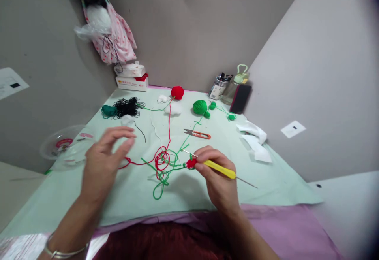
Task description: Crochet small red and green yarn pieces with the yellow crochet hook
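L hand [103, 161]: I see it raised over the bench [59, 204], fingers loosely spread, holding nothing; blurred.
Yarn tangle [161, 165]: red + green, betw. both hands, nearer R.
R hand [217, 175]: fingers pinched on yellow hook [220, 169] and small red piece [191, 163].
Hook axis: tip up-left, tail down-right.
Room: snips [197, 134] behind; bench edge near me.

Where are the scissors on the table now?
In the head view, the scissors lie flat on the green cloth near the middle, just beyond the right hand and nearer than the green yarn ball.
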Demonstrator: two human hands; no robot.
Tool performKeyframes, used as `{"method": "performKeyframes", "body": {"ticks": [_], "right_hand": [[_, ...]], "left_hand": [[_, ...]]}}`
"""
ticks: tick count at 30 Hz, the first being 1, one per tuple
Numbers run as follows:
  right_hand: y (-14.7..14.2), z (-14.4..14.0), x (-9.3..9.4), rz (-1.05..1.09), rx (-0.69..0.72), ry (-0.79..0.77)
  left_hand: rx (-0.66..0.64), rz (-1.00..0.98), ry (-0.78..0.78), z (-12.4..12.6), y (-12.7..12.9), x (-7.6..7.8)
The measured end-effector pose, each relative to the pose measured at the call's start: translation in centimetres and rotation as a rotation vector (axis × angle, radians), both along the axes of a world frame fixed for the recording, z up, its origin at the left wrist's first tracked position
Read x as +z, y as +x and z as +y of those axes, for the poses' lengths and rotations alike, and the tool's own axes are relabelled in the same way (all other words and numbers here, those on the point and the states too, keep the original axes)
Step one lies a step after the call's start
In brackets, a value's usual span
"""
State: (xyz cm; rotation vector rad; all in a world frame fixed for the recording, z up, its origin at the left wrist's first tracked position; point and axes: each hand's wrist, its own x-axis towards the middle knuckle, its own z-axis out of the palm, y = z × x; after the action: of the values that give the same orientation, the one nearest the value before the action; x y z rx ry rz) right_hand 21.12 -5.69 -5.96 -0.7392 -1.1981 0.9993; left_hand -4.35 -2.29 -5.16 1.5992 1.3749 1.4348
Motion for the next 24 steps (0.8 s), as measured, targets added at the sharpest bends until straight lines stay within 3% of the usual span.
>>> {"method": "performKeyframes", "body": {"ticks": [3, 5, 9, 15, 18, 24], "right_hand": [[-0.8, -0.3, 0.5, -0.084, 0.021, 0.036], [-1.0, -0.4, 0.8, -0.15, 0.018, 0.062], [-0.6, -0.4, 0.9, -0.235, 0.004, 0.085], [0.3, 0.3, -0.1, -0.058, 0.175, -0.099], [0.6, 0.7, -0.9, 0.026, 0.259, -0.182], [0.5, 0.9, -1.1, 0.012, 0.237, -0.175]], "left_hand": [[-0.406, -0.259, -0.289, -1.4, 3.5, -0.1], [-0.537, -0.468, -0.425, -2.1, 5.7, 0.0], [-0.549, -0.661, -0.524, -2.3, 7.3, 0.4], [-0.663, -0.732, -0.676, -1.8, 6.8, 0.8], [-0.64, -0.726, -0.669, -1.5, 7.2, 0.9], [-0.648, -0.729, -0.711, -1.1, 7.4, 0.9]]}}
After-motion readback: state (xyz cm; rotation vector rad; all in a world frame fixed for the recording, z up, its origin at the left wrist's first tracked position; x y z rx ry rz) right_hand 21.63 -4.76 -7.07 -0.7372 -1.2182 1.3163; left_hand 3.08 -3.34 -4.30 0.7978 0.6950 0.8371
